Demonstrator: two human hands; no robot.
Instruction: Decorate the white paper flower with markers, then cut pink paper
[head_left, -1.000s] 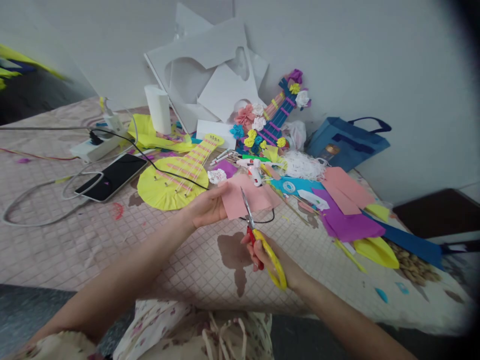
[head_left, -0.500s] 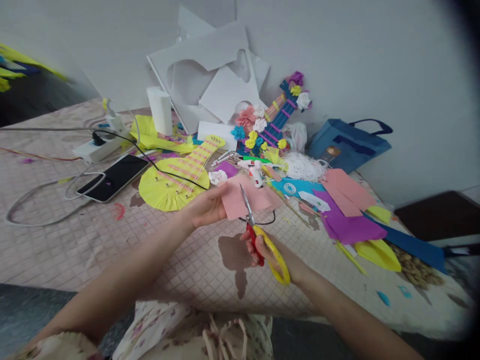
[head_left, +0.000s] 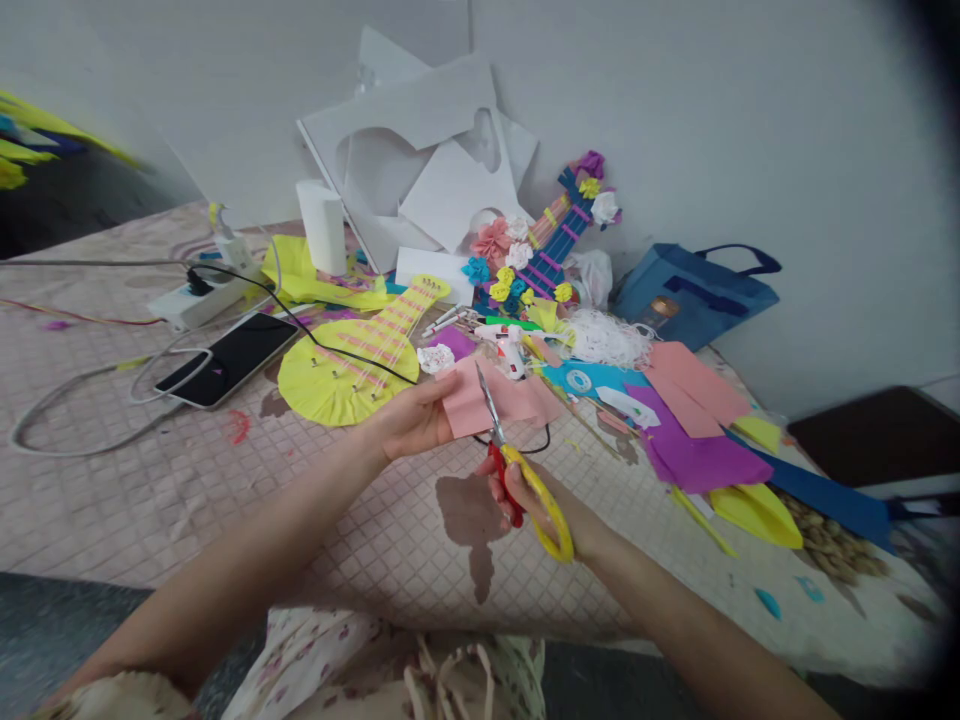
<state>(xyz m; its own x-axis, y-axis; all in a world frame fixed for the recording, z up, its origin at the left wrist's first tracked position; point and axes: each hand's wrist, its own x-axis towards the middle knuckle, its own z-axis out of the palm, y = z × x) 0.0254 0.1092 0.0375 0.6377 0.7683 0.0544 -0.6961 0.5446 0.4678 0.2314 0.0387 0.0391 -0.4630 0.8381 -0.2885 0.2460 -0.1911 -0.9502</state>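
Observation:
My left hand pinches the left edge of a piece of pink paper, held above the table. In my right hand is a pair of scissors with one yellow and one red handle, my fingers through the loops. The blades point up and left and lie across the paper. Just behind my left hand rests a yellow paper guitar with pink strips along its neck. A white glue gun lies beyond the paper, and a crumpled white ball sits left of it.
At the left are a phone, a power strip and loose cables. A blue guitar with paper flowers leans at the back, near a blue bag. Pink sheets and purple paper lie at the right.
My right hand and the scissors have shifted slightly up and left across the pink paper. The left hand keeps its hold on the paper.

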